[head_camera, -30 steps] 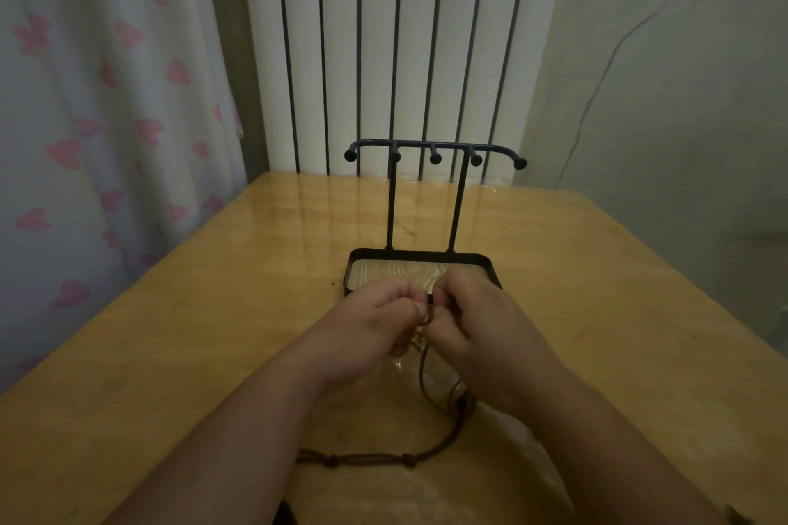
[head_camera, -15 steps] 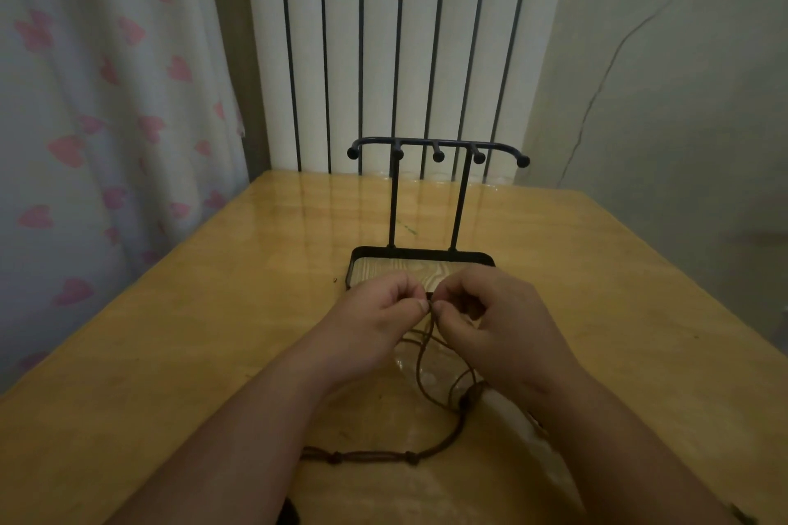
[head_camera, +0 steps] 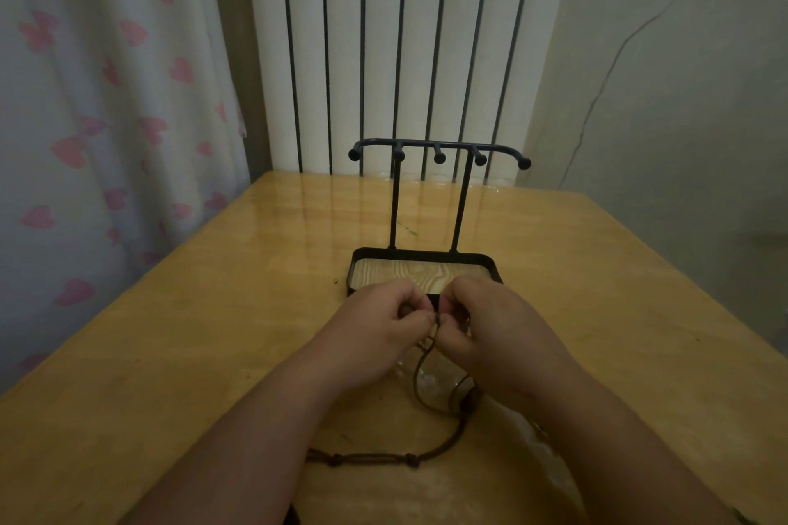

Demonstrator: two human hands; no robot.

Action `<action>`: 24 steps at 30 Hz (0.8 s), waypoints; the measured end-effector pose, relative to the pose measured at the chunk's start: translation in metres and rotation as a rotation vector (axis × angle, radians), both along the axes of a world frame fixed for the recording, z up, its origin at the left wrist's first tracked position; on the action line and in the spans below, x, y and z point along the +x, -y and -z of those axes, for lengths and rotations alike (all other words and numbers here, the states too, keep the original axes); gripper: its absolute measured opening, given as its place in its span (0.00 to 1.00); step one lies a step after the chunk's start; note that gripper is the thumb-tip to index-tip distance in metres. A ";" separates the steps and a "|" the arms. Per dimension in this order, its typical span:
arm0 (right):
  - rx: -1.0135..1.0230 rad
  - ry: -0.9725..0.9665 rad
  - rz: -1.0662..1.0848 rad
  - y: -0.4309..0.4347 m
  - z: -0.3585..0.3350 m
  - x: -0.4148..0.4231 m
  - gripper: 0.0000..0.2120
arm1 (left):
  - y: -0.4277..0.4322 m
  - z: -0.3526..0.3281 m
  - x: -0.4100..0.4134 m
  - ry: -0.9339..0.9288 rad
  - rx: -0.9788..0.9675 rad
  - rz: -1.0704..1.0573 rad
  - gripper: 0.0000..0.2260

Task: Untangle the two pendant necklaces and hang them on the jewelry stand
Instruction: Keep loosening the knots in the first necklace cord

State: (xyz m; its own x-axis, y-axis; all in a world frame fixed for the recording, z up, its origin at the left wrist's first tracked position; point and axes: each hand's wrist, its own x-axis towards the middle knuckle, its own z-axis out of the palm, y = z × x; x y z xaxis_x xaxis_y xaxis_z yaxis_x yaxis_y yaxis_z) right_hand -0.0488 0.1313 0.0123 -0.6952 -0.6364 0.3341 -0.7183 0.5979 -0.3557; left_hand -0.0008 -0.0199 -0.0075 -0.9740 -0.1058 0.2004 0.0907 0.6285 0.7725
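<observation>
A black metal jewelry stand with a wood-grain tray base (head_camera: 422, 254) is set upright on a glossy yellow wooden table (head_camera: 213, 332). Two thin posts are carried by the tray, and a curved top bar with ball-tipped pegs is borne by the posts.

Just in front of the stand's near rim, the left hand (head_camera: 383, 332) and the right hand (head_camera: 499, 328) are held knuckle to knuckle above the tabletop. The fingers of both hands are curled inward, and a thin brown cord necklace (head_camera: 447, 445) is pinched between the thumb and fingertips of each, at the spot where the two hands meet.

From that pinch the cord is let down to the table in front of the stand. It is bent into a loop under the right wrist, where a dark bead or knot is seen. It is then trailed away from the stand, toward the left forearm, with two small knots along it.

Pale, glinting shapes are seen under the loop. They are too blurred to be identified, so the second necklace cannot be told apart.

Behind the stand a white ribbed radiator (head_camera: 383, 34) is seen. A white curtain printed with pink hearts (head_camera: 85, 119) is hung to the stand's left.
</observation>
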 end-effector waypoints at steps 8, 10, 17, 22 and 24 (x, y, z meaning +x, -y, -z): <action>-0.014 -0.001 0.027 0.001 -0.002 0.003 0.03 | -0.002 0.000 0.002 -0.114 -0.012 -0.095 0.04; -0.014 -0.008 0.025 0.001 -0.002 0.003 0.03 | -0.002 -0.001 0.002 -0.113 -0.002 -0.094 0.05; -0.006 -0.038 0.006 0.002 -0.003 0.004 0.03 | -0.003 -0.002 0.003 -0.085 0.010 -0.059 0.05; -0.111 0.025 -0.018 0.001 0.001 0.004 0.05 | -0.003 -0.003 0.002 -0.062 0.119 -0.021 0.08; -0.185 0.053 -0.014 0.002 0.005 0.003 0.04 | -0.003 -0.004 0.001 -0.047 0.181 -0.007 0.10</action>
